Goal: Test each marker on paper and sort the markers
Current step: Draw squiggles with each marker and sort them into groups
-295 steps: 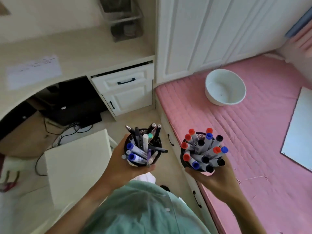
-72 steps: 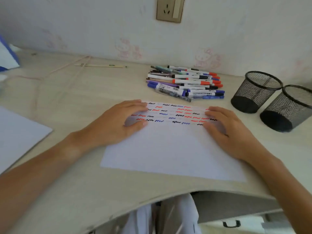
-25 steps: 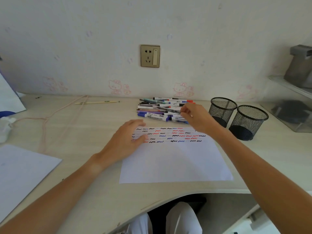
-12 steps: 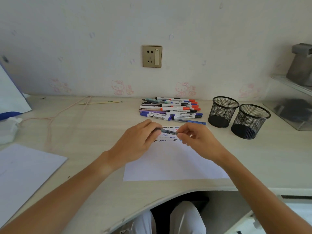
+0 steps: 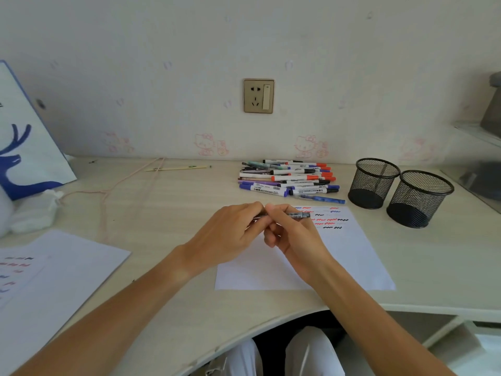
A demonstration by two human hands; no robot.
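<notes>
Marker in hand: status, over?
Both hands, left and right, grip one marker over the paper. Cap state hidden. Marker pile waiting; both mesh cups empty. Nothing obstructing.

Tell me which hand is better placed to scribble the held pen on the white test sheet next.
Probably the right hand: its fingers wrap the barrel of the dark, white-labelled pen, directly above the white test sheet. The left hand only pinches the pen's left end, seemingly the cap.
</notes>
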